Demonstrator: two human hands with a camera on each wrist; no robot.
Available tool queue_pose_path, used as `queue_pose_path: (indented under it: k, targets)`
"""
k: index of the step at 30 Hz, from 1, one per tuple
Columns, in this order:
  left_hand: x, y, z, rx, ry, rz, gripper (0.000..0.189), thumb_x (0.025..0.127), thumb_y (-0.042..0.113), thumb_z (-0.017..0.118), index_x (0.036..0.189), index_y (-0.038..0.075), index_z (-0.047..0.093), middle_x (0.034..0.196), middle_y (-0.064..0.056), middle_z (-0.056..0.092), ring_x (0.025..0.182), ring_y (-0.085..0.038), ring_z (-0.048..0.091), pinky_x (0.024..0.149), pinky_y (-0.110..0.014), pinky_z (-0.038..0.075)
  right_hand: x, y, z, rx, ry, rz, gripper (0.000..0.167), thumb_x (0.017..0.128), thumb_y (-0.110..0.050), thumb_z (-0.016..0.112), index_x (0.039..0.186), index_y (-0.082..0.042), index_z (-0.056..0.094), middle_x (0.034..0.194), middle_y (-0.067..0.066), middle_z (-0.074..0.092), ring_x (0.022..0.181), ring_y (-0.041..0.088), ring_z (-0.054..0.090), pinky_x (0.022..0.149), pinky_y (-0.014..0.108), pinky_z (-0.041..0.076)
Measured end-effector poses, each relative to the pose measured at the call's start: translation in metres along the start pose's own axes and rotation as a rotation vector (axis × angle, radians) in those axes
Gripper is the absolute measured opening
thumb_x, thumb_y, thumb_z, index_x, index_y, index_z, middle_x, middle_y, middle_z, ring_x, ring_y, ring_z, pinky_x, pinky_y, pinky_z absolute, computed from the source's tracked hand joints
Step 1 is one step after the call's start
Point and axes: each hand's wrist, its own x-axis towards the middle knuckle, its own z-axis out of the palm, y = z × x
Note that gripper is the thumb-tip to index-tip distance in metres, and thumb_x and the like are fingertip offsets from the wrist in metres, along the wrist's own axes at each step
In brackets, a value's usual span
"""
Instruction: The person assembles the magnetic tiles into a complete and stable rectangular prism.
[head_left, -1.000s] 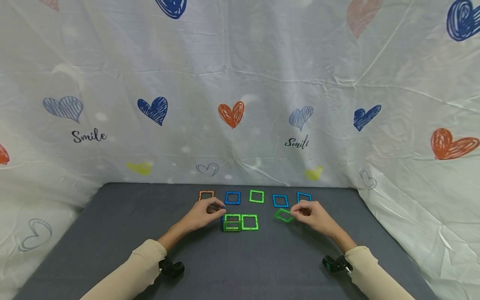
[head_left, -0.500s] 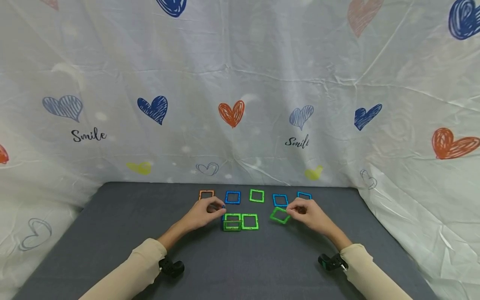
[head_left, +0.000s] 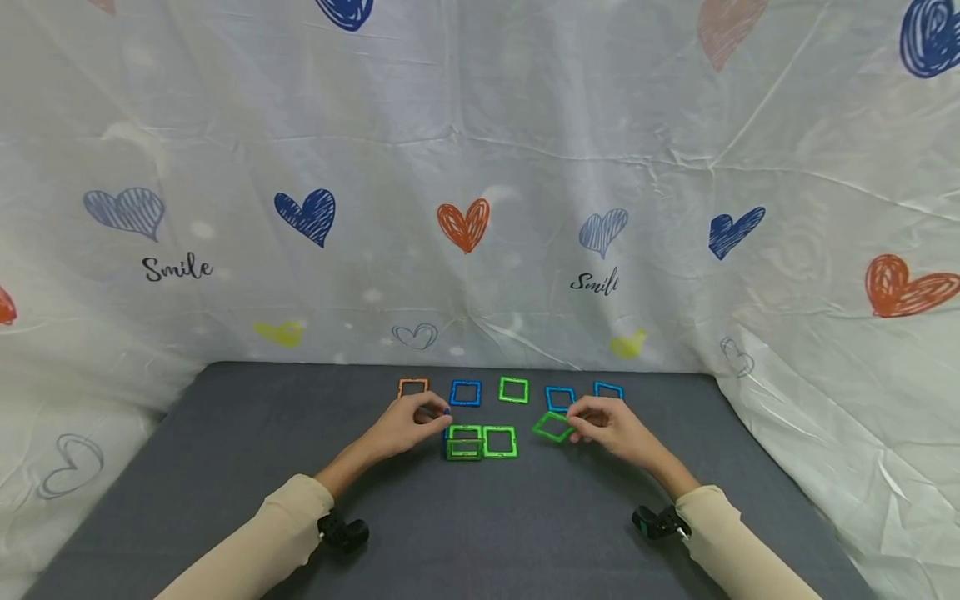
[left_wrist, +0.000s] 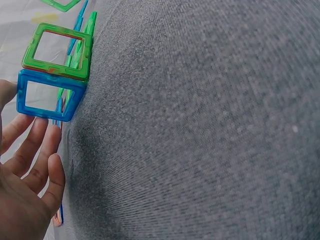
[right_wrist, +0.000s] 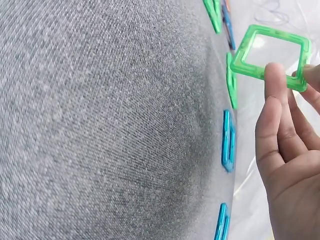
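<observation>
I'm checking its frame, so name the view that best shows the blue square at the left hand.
The left wrist view: the blue square is large there, its frame nearly whole beside the left hand. The head view shows only a blue sliver beside a green square. The right wrist view seemingly lacks it.

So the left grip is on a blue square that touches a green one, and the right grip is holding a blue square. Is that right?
Not quite: the right grip holds a green square, as the right wrist view shows. The left grip is on a blue square touching a green one.
</observation>
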Motion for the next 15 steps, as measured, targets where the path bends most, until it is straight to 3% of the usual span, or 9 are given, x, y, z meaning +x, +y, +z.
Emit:
queue_pose_path:
  k: [10, 15]
  targets:
    - [-0.0002, -0.002, 0.0003, 0.0, -0.004, -0.015, 0.029, 0.101, 0.024, 0.068, 0.117, 0.0, 0.068, 0.106, -0.004, 0.067, 0.089, -0.019, 0.069, 0.074, -0.037, 0.055, -0.0013, 0.0034, 0.0015, 0.041, -0.01, -0.031, 0.012, 0.1, 0.005, 0.061, 0.11, 0.012, 0.063, 0.093, 0.021, 0.067, 0.079, 0.044, 0.066, 0.069, 0.044, 0.058]
    - [0.0, -0.0026, 0.0008, -0.003, -0.008, -0.031, 0.028, 0.101, 0.025, 0.068, 0.118, 0.002, 0.069, 0.107, -0.002, 0.067, 0.089, -0.016, 0.069, 0.073, -0.035, 0.055, -0.0023, 0.0014, 0.0038, 0.047, 0.005, -0.043, 0.013, 0.099, 0.006, 0.063, 0.111, 0.008, 0.066, 0.09, 0.019, 0.068, 0.076, 0.044, 0.066, 0.067, 0.048, 0.057]
